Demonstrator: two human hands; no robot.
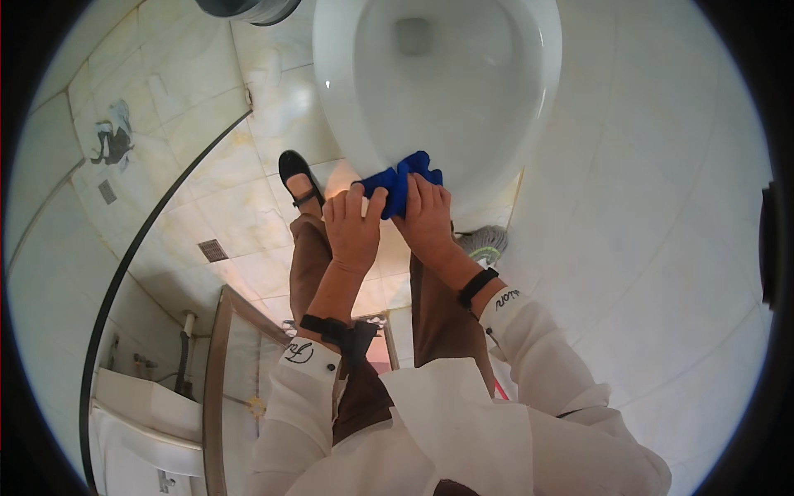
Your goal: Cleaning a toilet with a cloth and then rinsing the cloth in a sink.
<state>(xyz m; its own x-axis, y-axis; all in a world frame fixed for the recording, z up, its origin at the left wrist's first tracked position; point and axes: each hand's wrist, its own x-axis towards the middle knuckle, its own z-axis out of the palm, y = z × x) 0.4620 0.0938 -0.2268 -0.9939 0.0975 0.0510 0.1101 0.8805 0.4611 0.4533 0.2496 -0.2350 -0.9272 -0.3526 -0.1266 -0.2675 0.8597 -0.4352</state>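
A bunched blue cloth [399,187] is gripped between my two hands, close to the front rim of a white toilet bowl [335,99]. My left hand [354,225] closes its fingers on the cloth's left end. My right hand [425,211] holds the right end, its fingers curled over the fabric. Part of the cloth overlaps the view of the rim; whether it touches the rim I cannot tell. Inside the bowl the drain opening [413,37] shows at the far end.
A grey mop head [484,242] lies right of my legs. My foot in a black shoe [299,177] stands left of the bowl. A dark round-edged container [252,8] sits far left. A black-edged partition [136,248], floor drain [212,250] and white basin [141,442] are on the left.
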